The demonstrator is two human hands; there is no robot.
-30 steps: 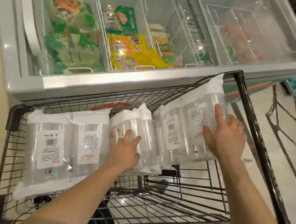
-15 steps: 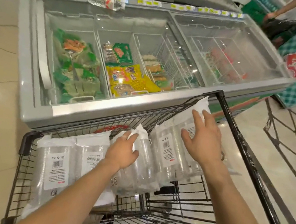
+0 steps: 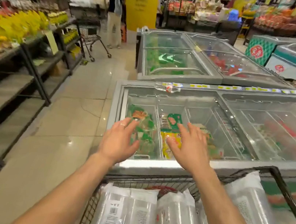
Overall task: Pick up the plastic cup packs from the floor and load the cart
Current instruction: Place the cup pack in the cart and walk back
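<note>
The person's left hand [image 3: 119,142] is hovering above the chest freezer [image 3: 115,111], fingers spread wide and holding nothing. The right hand [image 3: 189,148] is hanging just beside it, fingers splayed and empty too. Below them, the plastic cup packs [image 3: 124,213] are lying side by side inside the wire cart [image 3: 285,191].

Both arms reach forward, bare forearms side by side; left hand [image 3: 119,142] and right hand [image 3: 188,148] spread, fingers straight, holding nothing.
</note>
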